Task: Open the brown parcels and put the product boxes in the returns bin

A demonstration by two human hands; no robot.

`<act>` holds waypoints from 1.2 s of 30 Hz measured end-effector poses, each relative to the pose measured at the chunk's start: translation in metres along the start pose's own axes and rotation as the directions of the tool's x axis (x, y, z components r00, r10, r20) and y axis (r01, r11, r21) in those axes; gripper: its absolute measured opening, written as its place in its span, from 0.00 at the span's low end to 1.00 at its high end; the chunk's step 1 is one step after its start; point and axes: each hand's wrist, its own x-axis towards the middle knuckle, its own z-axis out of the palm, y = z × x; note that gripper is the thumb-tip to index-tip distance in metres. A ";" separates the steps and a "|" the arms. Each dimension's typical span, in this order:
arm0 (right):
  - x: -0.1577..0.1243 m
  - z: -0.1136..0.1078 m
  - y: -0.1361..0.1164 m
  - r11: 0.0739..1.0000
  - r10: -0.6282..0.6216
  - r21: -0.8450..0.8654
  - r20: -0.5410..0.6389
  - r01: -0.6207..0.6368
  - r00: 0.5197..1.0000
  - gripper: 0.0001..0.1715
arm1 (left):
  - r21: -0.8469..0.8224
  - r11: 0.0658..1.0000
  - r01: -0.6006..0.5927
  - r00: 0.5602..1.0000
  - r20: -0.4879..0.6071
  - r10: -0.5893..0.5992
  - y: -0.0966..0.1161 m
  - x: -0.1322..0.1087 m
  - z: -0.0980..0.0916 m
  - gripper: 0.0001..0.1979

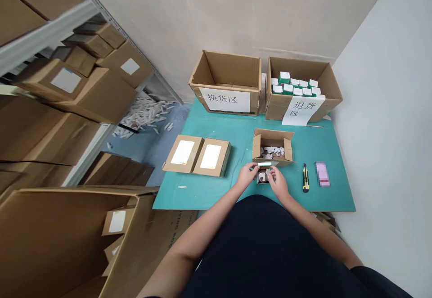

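Near the table's front edge stands a small opened box (263, 182), with its white and green flap (264, 164) raised at the back. Something pale and brown shows inside it, too small to name. My left hand (248, 175) grips the box at its left side by the flap. On the other side, my right hand (277, 183) has its fingers closed at the box's right edge. Just behind, an open cardboard carton (272, 158) holds crumpled paper (272, 151).
A yellow and black utility knife (305, 178) and a blurred pink item (323, 174) lie to the right. Two labelled cartons (182, 152) sit left. At the back stand a large open box (225, 82) and another (303, 88) holding several green-white boxes. Loaded shelves (81, 145) flank the table.
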 end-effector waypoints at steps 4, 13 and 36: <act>-0.002 0.000 -0.001 0.993 0.040 0.109 0.003 -0.040 0.999 0.24 | -0.149 0.986 0.070 0.997 0.054 -0.062 0.005 -0.007 -0.002 0.14; 0.007 -0.003 0.006 0.912 0.178 0.360 0.085 -0.197 0.980 0.30 | -0.213 0.977 0.018 0.989 0.148 0.014 0.006 -0.015 -0.010 0.22; -0.016 -0.010 0.016 0.978 -0.071 0.205 0.146 0.040 0.987 0.16 | 0.235 0.895 -0.378 0.922 0.183 0.341 -0.025 -0.044 -0.015 0.14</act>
